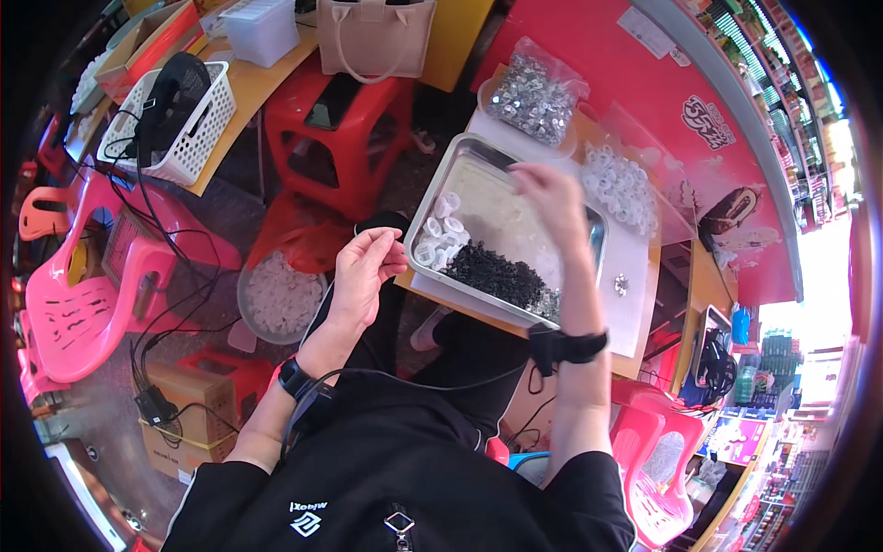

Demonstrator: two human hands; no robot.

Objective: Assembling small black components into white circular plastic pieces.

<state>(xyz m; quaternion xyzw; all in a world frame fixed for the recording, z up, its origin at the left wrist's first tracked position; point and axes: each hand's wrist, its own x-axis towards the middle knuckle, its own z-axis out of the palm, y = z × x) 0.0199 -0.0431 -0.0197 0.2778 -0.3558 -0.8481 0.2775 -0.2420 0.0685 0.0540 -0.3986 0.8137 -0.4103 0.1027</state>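
Observation:
My left hand (pixel 366 262) is beside the near left corner of a metal tray (pixel 440 177). Its fingertips press together in a pinch, and whatever is between them is hidden or too small to name. Over the tray's right side my right hand (pixel 552 201) is smeared by motion, so its fingers cannot be read. Inside the tray lie a heap of small black parts (pixel 495 274), several white round plastic pieces (pixel 441 232) at the left, and some small shiny parts (pixel 546 304) near the front right corner.
A clear bag of metal parts (pixel 533 97) and a pile of clear plastic rings (pixel 621 189) lie beyond the tray. On the floor at left stands a tub of white pieces (pixel 280 299). Around are a red stool (pixel 336 138), pink chair (pixel 78 304) and dangling cables.

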